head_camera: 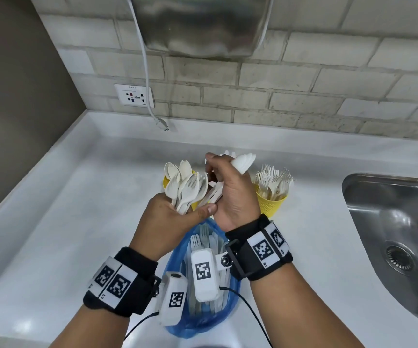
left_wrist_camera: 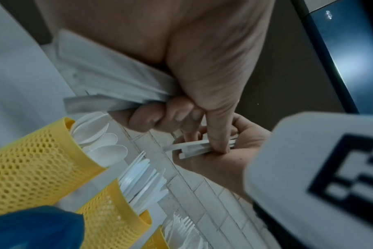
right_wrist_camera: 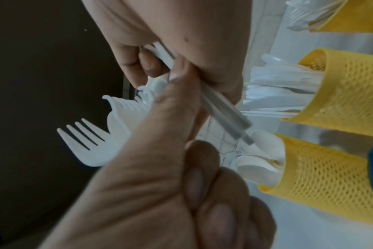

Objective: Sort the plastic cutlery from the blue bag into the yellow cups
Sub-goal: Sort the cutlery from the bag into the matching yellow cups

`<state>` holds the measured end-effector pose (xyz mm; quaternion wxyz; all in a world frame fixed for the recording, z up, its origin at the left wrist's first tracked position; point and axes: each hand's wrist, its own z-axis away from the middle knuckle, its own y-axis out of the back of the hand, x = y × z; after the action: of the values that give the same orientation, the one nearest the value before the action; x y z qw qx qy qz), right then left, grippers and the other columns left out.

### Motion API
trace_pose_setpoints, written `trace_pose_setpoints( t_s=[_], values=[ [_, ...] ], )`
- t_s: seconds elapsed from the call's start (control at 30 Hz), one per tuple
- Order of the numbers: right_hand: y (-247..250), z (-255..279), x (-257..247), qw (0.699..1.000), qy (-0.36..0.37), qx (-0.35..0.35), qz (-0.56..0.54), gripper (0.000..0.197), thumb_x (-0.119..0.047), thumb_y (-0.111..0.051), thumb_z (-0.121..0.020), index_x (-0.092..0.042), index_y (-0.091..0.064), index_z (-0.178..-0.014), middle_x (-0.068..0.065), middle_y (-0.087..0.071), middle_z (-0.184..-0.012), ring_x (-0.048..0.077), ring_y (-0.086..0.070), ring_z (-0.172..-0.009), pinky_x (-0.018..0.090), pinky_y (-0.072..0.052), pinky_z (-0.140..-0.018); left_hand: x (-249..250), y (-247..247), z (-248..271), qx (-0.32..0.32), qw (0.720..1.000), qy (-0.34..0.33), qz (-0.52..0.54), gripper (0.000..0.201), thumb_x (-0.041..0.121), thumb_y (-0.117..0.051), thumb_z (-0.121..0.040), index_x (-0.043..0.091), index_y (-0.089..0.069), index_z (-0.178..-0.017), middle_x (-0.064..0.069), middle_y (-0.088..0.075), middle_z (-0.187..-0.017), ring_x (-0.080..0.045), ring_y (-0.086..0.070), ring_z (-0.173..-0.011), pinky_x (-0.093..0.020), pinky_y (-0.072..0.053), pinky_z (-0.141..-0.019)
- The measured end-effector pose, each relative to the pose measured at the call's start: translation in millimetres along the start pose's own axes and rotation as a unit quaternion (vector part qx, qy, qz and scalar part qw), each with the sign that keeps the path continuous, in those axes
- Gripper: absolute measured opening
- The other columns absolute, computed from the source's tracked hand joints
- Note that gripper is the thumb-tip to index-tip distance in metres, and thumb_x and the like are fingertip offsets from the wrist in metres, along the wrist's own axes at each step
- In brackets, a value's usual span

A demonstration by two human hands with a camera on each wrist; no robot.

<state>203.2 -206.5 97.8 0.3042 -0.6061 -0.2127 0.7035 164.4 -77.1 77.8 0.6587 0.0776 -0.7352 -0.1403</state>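
Cutlery fills both hands, held up between the blue bag [head_camera: 203, 320] at the near edge of the counter [head_camera: 77, 197] and the yellow cups beyond. In the head view the left hand [head_camera: 175, 217] is wrapped round the handles of a mixed bunch [head_camera: 188, 189] of spoons and at least one fork, heads fanned up and away toward the far wall, long axes running near to far. The right hand [head_camera: 230, 192] is closed on a smaller stack [head_camera: 243, 162] whose bowls point far and right. More forks lie lengthwise in the bag, tines toward the far side. The right cup [head_camera: 272, 202] holds forks, tines up. From the left wrist, the curled fingers [left_wrist_camera: 172, 116] clamp the handles, and three mesh cups show: spoons [left_wrist_camera: 32, 161], knives [left_wrist_camera: 111, 214], forks at the bottom edge. From the right wrist, the thumb [right_wrist_camera: 177, 94] pins a handle against the stack, while a fork [right_wrist_camera: 85, 144] juts left. Judging by this, the step is separating kinds in hand; next each same-kind stack wants dropping handle-first into its matching cup, without letting the odd fork ride along.
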Motion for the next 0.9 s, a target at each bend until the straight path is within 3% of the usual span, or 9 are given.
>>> trace_pose_setpoints(
  t_s=[0.23, 0.33, 0.4, 0.47, 0.57, 0.67, 0.77, 0.83, 0.9],
  values=[
    [-2, 2, -2, 0.997, -0.037, -0.021, 0.06, 0.034, -0.005, -0.07, -0.092, -0.017, -0.051, -0.067, -0.003, -0.049, -0.059, 0.008, -0.055, -0.05, 0.029, -0.05, -0.06, -5, -1, -3, -0.029, 0.997, -0.007, -0.065, 0.013, 0.031, -0.075, -0.09, 0.041, -0.068, -0.089, 0.022, -0.073, -0.078, 0.004, -0.068, -0.075, -0.01, -0.047, -0.064],
    [-1, 6, -6, 0.994, -0.01, -0.039, 0.102, 0.035, -0.004, -0.066, -0.095, -0.015, -0.051, -0.065, -0.008, -0.052, -0.052, 0.005, -0.056, -0.048, 0.026, -0.049, -0.058, -5, 1, -3, -0.042, 0.997, -0.007, -0.068, 0.009, 0.032, -0.073, -0.092, 0.039, -0.068, -0.089, 0.019, -0.073, -0.078, 0.002, -0.068, -0.073, -0.011, -0.047, -0.064],
    [2, 4, -9, 0.986, 0.039, -0.036, 0.16, 0.022, -0.01, -0.069, -0.093, -0.014, -0.057, -0.075, -0.01, -0.058, -0.061, 0.004, -0.059, -0.057, 0.025, -0.047, -0.063, -3, 2, -3, -0.044, 0.997, 0.0, -0.065, 0.012, 0.031, -0.073, -0.092, 0.038, -0.067, -0.084, 0.022, -0.071, -0.072, 0.004, -0.066, -0.069, -0.007, -0.044, -0.059],
    [11, 0, -13, 0.96, 0.113, -0.025, 0.253, 0.017, -0.027, -0.076, -0.087, -0.018, -0.065, -0.096, -0.01, -0.059, -0.076, 0.008, -0.059, -0.069, 0.03, -0.048, -0.069, -2, 6, -3, -0.038, 0.997, 0.013, -0.059, 0.012, 0.031, -0.073, -0.092, 0.035, -0.068, -0.082, 0.023, -0.07, -0.068, 0.006, -0.064, -0.064, -0.007, -0.042, -0.057],
    [24, -5, -28, 0.896, 0.185, -0.07, 0.397, 0.026, -0.037, -0.073, -0.089, -0.031, -0.066, -0.113, -0.014, -0.053, -0.072, 0.022, -0.056, -0.068, 0.044, -0.053, -0.07, -5, 13, -4, -0.034, 0.998, 0.026, -0.051, 0.006, 0.035, -0.074, -0.09, 0.036, -0.071, -0.086, 0.023, -0.074, -0.077, 0.006, -0.066, -0.07, -0.007, -0.045, -0.06],
    [30, -8, -42, 0.858, 0.181, -0.159, 0.454, 0.016, -0.028, -0.07, -0.096, -0.024, -0.067, -0.111, -0.008, -0.062, -0.07, 0.025, -0.059, -0.062, 0.051, -0.057, -0.068, -6, 15, -4, -0.042, 0.996, 0.036, -0.067, 0.007, 0.034, -0.074, -0.091, 0.035, -0.071, -0.085, 0.024, -0.072, -0.071, 0.007, -0.064, -0.064, -0.007, -0.043, -0.058],
    [29, -10, -49, 0.842, 0.171, -0.184, 0.477, 0.02, -0.034, -0.071, -0.094, -0.021, -0.066, -0.108, 0.015, -0.067, -0.076, 0.031, -0.066, -0.065, 0.058, -0.058, -0.072, -6, 17, -5, -0.032, 0.996, 0.049, -0.062, 0.011, 0.04, -0.074, -0.088, 0.031, -0.072, -0.083, 0.013, -0.074, -0.072, 0.0, -0.064, -0.06, -0.011, -0.045, -0.056],
    [30, -13, -52, 0.831, 0.168, -0.182, 0.498, 0.02, -0.035, -0.069, -0.096, -0.019, -0.065, -0.107, 0.016, -0.069, -0.076, 0.03, -0.069, -0.066, 0.058, -0.058, -0.074, -8, 18, -5, -0.022, 0.997, 0.057, -0.053, 0.024, 0.049, -0.074, -0.083, 0.025, -0.073, -0.082, 0.003, -0.073, -0.071, -0.007, -0.062, -0.057, -0.016, -0.045, -0.055],
    [30, -16, -53, 0.823, 0.174, -0.168, 0.513, 0.019, -0.034, -0.067, -0.099, -0.018, -0.065, -0.108, 0.01, -0.07, -0.073, 0.027, -0.07, -0.067, 0.055, -0.058, -0.074, -10, 19, -6, -0.003, 0.996, 0.065, -0.058, 0.036, 0.051, -0.074, -0.082, 0.015, -0.072, -0.078, 0.002, -0.057, -0.052, -0.008, -0.046, -0.045, -0.02, -0.038, -0.048]
  ],
)
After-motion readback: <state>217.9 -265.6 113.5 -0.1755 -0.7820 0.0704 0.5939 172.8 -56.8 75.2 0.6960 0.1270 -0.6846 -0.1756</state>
